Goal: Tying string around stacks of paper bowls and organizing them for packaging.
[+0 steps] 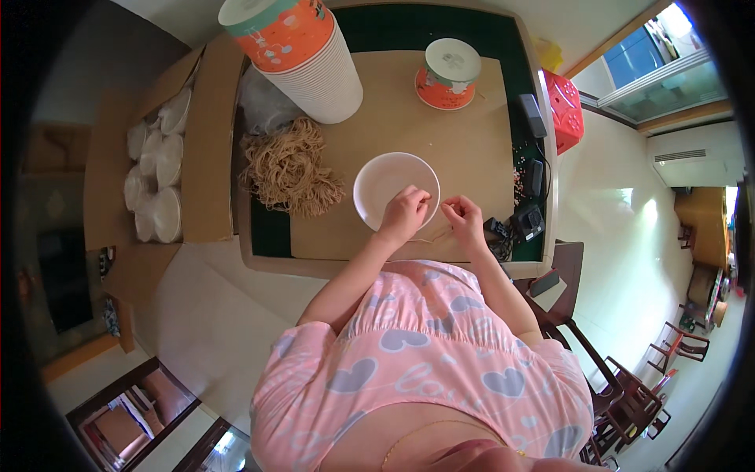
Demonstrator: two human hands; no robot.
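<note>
Left hand: the left hand [403, 214] is laid on the near rim of the white lid [395, 190]. Its fingers are curled in, and a thin tan string [431, 236] seems to be pinched in them, though the string is too fine for this to be told for sure.
Right hand: the right hand [464, 219] is held just beside the lid, on its right. Its fingertips are pinched together on the other end of the string.
String: it is seen as a pale thin line near the table edge, between the two hands.
White lid: it is round and flat and is laid on the brown board [472, 141], close to the person.
String pile: a big messy heap of tan strings [289, 169] is laid to the left of the lid, well apart from the hands.
Cup stack: a tall stack of orange and white paper cups [303, 55] is laid tilted behind the heap.
Single cup: one orange cup with a white lid [448, 73] is stood at the far side of the board.
Box: more white lids [157, 177] are kept in an open cardboard box [208, 134] at the left.
Black things: some small black gadgets [531, 220] are laid at the right edge of the table.
</note>
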